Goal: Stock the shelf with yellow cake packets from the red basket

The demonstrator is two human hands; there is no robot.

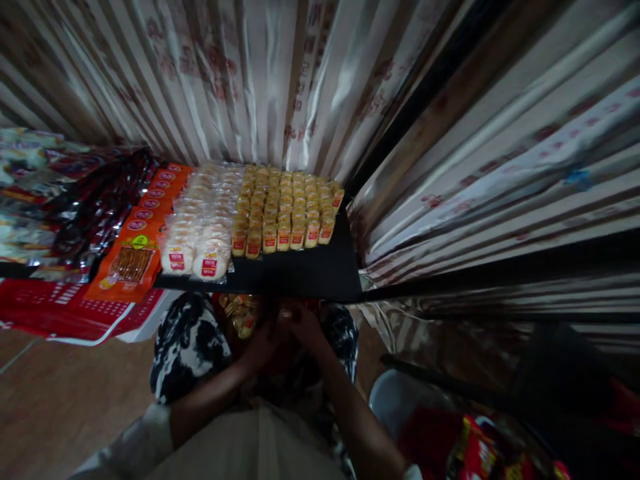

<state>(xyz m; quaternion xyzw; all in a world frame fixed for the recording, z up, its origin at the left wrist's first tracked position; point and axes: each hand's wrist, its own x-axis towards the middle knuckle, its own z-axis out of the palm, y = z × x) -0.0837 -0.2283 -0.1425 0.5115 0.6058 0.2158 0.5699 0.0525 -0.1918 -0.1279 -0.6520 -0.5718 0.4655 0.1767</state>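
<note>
My left hand and my right hand meet over my lap, just below the front edge of a black shelf. Both look closed, with the fingers drawn in together; a small pale glint shows between them, too dark to name. Beside my left hand, gold-wrapped small packs lie in something red between my knees. On the shelf above stand rows of yellow packaged cakes with red labels. To their left are two rows of white round packaged crackers.
Orange snack packets and dark shiny packets line the shelf's left part. A red basket sits below it. Striped curtains hang behind and at right. Near the floor at right, a pale tub stands by red-and-yellow packets.
</note>
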